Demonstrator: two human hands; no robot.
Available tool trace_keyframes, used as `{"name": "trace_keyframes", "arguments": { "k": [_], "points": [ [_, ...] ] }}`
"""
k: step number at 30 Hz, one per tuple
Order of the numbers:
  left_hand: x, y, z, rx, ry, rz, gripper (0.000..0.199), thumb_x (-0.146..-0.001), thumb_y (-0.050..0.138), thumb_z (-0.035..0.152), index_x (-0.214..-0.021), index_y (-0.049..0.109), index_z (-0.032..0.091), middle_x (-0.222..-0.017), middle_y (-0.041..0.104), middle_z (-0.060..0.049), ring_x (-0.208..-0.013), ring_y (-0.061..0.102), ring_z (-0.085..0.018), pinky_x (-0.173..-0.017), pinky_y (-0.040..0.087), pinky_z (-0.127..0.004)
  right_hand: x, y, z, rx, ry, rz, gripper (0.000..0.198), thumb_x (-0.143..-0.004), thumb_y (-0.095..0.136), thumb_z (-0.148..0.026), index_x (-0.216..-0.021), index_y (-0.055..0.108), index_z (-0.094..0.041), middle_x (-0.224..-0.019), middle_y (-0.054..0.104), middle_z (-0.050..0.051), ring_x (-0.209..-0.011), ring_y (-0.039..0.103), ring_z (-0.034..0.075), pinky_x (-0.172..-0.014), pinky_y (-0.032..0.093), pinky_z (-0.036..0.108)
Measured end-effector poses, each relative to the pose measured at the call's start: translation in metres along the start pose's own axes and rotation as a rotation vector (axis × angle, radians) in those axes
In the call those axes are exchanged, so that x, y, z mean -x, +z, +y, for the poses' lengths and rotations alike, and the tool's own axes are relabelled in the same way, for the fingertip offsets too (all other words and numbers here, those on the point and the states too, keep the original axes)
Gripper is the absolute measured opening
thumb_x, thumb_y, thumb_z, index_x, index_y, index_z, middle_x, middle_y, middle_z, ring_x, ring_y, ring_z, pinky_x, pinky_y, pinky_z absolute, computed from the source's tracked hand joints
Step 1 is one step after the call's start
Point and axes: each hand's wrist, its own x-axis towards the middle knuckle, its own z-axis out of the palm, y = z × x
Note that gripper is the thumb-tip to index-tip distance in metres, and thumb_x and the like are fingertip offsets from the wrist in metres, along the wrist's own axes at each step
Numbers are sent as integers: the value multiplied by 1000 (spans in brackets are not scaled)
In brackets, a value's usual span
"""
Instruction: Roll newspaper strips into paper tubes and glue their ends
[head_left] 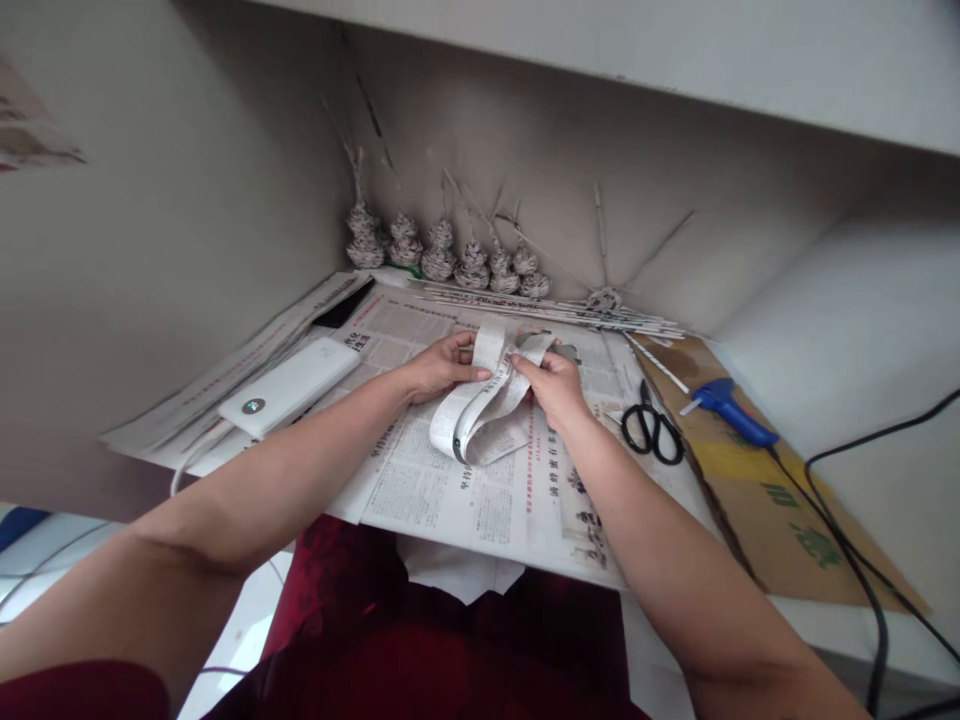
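Looped strips of newspaper (487, 400) are held between my two hands, just above the newspaper sheets (420, 500) spread on the table. My left hand (448, 368) pinches the strips from the left, thumb on top. From the right, my right hand (551, 380) grips them where they cross, with its thumb pressed on the paper. The strips bend round into a loop toward me. Black-handled scissors (651, 430) lie to the right of my right hand.
A blue glue gun (733, 412) with a black cable rests on cardboard (795, 520) at the right. A white power bank (292, 385) lies at left. Several woven paper gourds (439, 252) stand along the back wall, behind rolled paper sticks (540, 307). A shelf (600, 50) hangs overhead.
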Motion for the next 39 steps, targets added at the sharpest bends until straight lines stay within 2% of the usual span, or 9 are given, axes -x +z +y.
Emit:
{"name": "trace_keyframes", "arguments": {
  "k": [6,12,17,21,27,30,33,37,39],
  "points": [
    [2,-2,0,-50,-78,-68,44,-59,80,18,-100,67,11,-93,71,-9,-81,66,-17,-83,49,-33,-2,1,8,1,-26,-61,37,-63,70,-49,-83,71,-18,-75,71,3,-63,64,18,-56,48,27],
    [15,-1,43,-42,263,258,50,-62,79,20,-110,64,18,-102,69,-7,-89,66,-19,-85,50,-31,-7,-2,10,32,21,-77,41,-65,65,-58,-76,68,-19,-69,69,3,-63,63,19,-52,47,27],
    [54,14,96,-200,384,350,53,-64,77,19,-115,62,19,-102,68,-6,-95,64,-21,-84,51,-31,0,-2,-2,7,38,-160,38,-63,68,-56,-69,64,-19,-52,59,-2,-45,50,13,-41,36,23],
    [83,32,132,-322,433,274,52,-70,72,15,-121,59,17,-98,68,-6,-88,65,-20,-80,52,-33,10,-4,-11,44,196,-407,40,-61,71,-56,-63,57,-19,-39,43,-7,-31,31,6,-32,18,21],
    [102,52,176,-556,591,290,47,-80,57,9,-126,54,14,-98,66,0,-97,63,-22,-84,47,-39,19,-7,-16,97,259,-782,37,-61,75,-51,-69,62,-16,-47,54,-5,-34,35,5,-31,18,19],
    [90,43,184,-588,534,266,44,-79,62,9,-122,56,10,-98,66,-3,-93,63,-20,-84,47,-38,20,-8,-18,173,248,-822,38,-66,71,-53,-76,66,-16,-48,55,-4,-32,35,5,-30,19,19],
    [55,17,174,-595,446,236,45,-74,70,10,-117,59,8,-97,67,-5,-85,62,-13,-84,47,-35,20,-7,-19,220,217,-812,37,-68,70,-52,-78,67,-16,-47,55,-4,-32,37,5,-30,23,18],
    [-2,-22,145,-654,304,367,28,-73,71,16,-99,66,5,-72,67,0,-68,54,-9,-74,46,-29,21,-5,-18,191,231,-814,37,-67,71,-51,-77,67,-16,-52,60,-2,-36,44,7,-33,31,19],
    [-21,-36,133,-690,222,517,19,-75,68,15,-92,67,5,-62,62,1,-63,51,-10,-70,43,-27,21,-4,-15,170,243,-814,37,-65,73,-50,-77,67,-16,-56,62,-1,-38,47,8,-35,33,20]
  ]
}}
